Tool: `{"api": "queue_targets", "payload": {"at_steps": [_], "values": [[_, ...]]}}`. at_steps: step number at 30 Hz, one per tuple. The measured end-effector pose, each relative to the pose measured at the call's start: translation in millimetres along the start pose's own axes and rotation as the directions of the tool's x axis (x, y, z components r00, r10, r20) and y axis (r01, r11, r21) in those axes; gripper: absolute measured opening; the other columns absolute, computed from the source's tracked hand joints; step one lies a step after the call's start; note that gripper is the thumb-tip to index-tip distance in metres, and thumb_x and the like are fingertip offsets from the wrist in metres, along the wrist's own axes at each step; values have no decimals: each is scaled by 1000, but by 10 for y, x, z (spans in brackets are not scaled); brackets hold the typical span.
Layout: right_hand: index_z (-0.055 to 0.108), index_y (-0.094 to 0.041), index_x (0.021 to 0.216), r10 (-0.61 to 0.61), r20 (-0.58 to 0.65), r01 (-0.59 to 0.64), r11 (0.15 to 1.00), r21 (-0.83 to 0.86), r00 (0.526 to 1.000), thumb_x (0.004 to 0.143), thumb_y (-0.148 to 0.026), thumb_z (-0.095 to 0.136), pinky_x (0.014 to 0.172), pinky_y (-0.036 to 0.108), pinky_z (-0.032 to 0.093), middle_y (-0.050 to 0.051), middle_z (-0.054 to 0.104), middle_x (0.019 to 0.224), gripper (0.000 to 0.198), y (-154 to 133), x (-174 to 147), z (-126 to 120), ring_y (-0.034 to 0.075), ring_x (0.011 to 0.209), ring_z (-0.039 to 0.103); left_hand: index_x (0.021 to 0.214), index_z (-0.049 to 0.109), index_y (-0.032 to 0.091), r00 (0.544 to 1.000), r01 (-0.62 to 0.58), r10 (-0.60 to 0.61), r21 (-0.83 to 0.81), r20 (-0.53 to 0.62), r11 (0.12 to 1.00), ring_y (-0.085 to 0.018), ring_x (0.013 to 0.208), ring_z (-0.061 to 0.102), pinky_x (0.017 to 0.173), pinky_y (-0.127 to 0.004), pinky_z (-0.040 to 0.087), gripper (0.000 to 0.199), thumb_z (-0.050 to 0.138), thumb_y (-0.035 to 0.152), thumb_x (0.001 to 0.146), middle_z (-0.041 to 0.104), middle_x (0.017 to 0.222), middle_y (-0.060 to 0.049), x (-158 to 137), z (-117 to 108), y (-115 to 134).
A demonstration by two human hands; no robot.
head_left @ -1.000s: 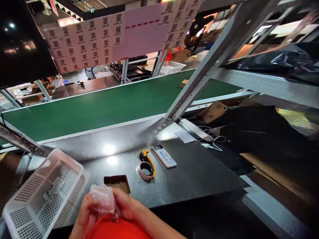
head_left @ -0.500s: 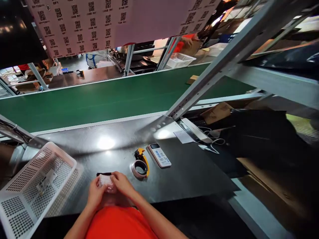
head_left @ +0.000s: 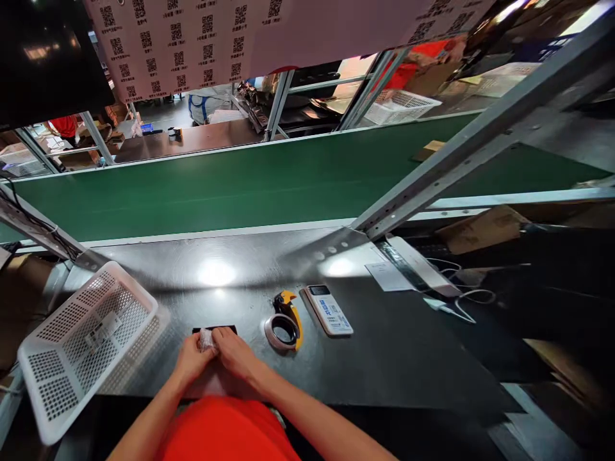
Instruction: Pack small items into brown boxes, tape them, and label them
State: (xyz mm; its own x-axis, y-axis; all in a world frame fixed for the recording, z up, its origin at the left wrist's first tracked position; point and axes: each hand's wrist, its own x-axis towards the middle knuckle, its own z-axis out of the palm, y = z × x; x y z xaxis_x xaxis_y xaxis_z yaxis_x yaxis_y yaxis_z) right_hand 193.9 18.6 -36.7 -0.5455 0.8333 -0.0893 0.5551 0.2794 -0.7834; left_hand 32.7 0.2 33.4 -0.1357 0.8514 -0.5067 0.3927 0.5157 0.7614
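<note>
Between my two hands is a small bundle of clear bubble wrap, its contents hard to make out. My left hand is closed on its left side. My right hand presses on it from the right, fingers folded over and hiding much of it. Just beyond the fingertips a flat black item lies on the metal table, partly covered by the hands. To the right of my hands sits a yellow tape dispenser with a roll of tape. A phone-like device with a label lies past it.
On the left stands a white perforated basket with a small packet inside. Behind the table runs a green conveyor belt carrying a cardboard piece. A slanted metal post, cables and cardboard are at the right.
My hands have drawn closer together, and less of the bubble wrap shows between them. The camera view has shifted, so the surroundings appear farther right.
</note>
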Motion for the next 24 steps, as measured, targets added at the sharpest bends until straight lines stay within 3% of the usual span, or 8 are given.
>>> {"api": "queue_targets", "payload": {"at_steps": [5, 8, 13, 16, 19, 21, 23, 24], "values": [[65, -20, 96, -22, 25, 22, 999, 25, 999, 84, 0, 52, 92, 39, 55, 11, 76, 105, 27, 13, 169, 70, 28, 102, 69, 113, 71, 20, 898, -269, 396, 474, -191, 838, -33, 113, 68, 106, -49, 52, 29, 59, 31, 89, 71, 119, -17, -85, -273, -168], [62, -22, 80, -21, 26, 20, 999, 44, 999, 82, 1, 55, 89, 37, 58, 8, 75, 95, 24, -51, 268, 170, 26, 96, 70, 98, 64, 21, 913, -249, 387, 571, -132, 782, -29, 102, 66, 97, -46, 54, 17, 50, 20, 89, 66, 105, -13, -79, -238, -408], [54, -23, 63, -35, 3, 35, 994, 106, 999, 81, -1, 58, 90, 37, 59, 8, 73, 85, 29, -133, 438, 264, 24, 92, 70, 89, 57, 24, 923, -224, 364, 600, -122, 768, -24, 91, 65, 90, -39, 53, 21, 42, 9, 89, 65, 91, -6, 57, -95, -609], [60, -22, 62, -100, 8, 98, 984, 149, 995, 80, -10, 68, 93, 38, 60, 7, 75, 85, 23, -121, 402, 133, 24, 92, 71, 95, 63, 23, 935, -279, 352, 682, 34, 676, -25, 98, 68, 92, -40, 55, 24, 42, 12, 93, 71, 101, -9, 132, -105, -550], [75, -21, 79, -205, 14, 200, 966, 164, 979, 79, -18, 74, 114, 45, 52, 10, 79, 117, 3, -73, 131, -38, 30, 119, 69, 109, 69, 21, 933, -345, 287, 776, 220, 528, -28, 113, 69, 100, -42, 55, 31, 41, 14, 97, 73, 121, -15, 171, -98, -465], [78, -24, 110, -203, -60, 210, 968, 141, 977, 88, -21, 66, 128, 57, 36, 12, 66, 149, 25, -4, -141, -52, 33, 143, 55, 110, 71, 20, 931, -357, 261, 786, 255, 506, -30, 116, 70, 100, -44, 55, 31, 44, 14, 96, 73, 126, -16, 181, -55, -432], [67, -24, 138, -46, -266, 76, 991, 106, 963, 97, -23, 54, 126, 66, 36, 18, 56, 159, 43, 102, -404, 62, 36, 149, 49, 106, 73, 18, 931, -360, 243, 782, 271, 509, -31, 115, 70, 100, -46, 56, 28, 48, 14, 94, 74, 124, -17, 188, 5, -413], [62, -22, 143, 73, -377, -33, 993, 113, 923, 98, -25, 52, 122, 67, 41, 22, 57, 154, 47, 161, -510, 158, 37, 145, 53, 106, 73, 18, 930, -366, 232, 780, 285, 508, -32, 115, 70, 101, -46, 55, 26, 51, 14, 93, 74, 123, -17, 194, 34, -405]]}}
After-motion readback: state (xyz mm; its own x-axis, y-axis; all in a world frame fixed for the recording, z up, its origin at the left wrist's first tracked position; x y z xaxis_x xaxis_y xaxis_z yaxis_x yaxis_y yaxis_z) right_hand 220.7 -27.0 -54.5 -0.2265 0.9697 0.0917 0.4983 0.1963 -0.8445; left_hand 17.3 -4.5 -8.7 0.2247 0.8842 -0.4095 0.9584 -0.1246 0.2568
